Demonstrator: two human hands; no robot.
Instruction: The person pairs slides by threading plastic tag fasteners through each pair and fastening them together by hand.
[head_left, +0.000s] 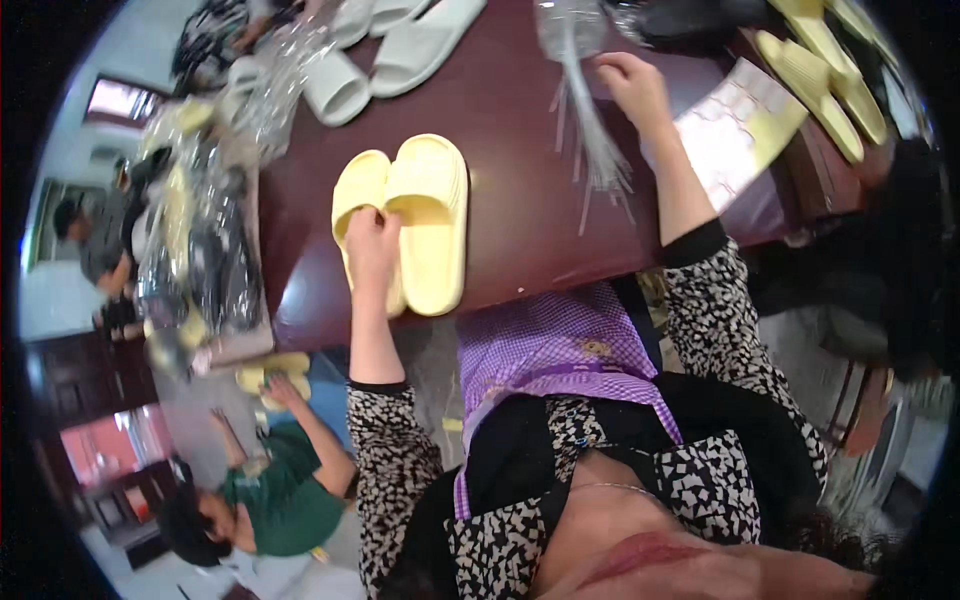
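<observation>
A pair of yellow slippers [436, 262] lies side by side on the dark red table, toes pointing away from me. My left hand [372, 245] is closed at the strap edge of the left slipper, fingers pinched there. Farther right, my right hand [637, 92] is raised with its fingers curled together, close beside a bundle of thin clear plastic strands [592, 125]. What the right fingertips hold, if anything, is too small to make out. Below that hand lies a sheet of labels [745, 130], white and yellow with red outlines, partly behind my forearm.
White slippers [425, 50] lie at the far side of the table [520, 230]. More yellow slippers [815, 85] are at the far right. Plastic-wrapped footwear [195, 240] is heaped on the left. A person in green [285, 490] handles yellow slippers at lower left.
</observation>
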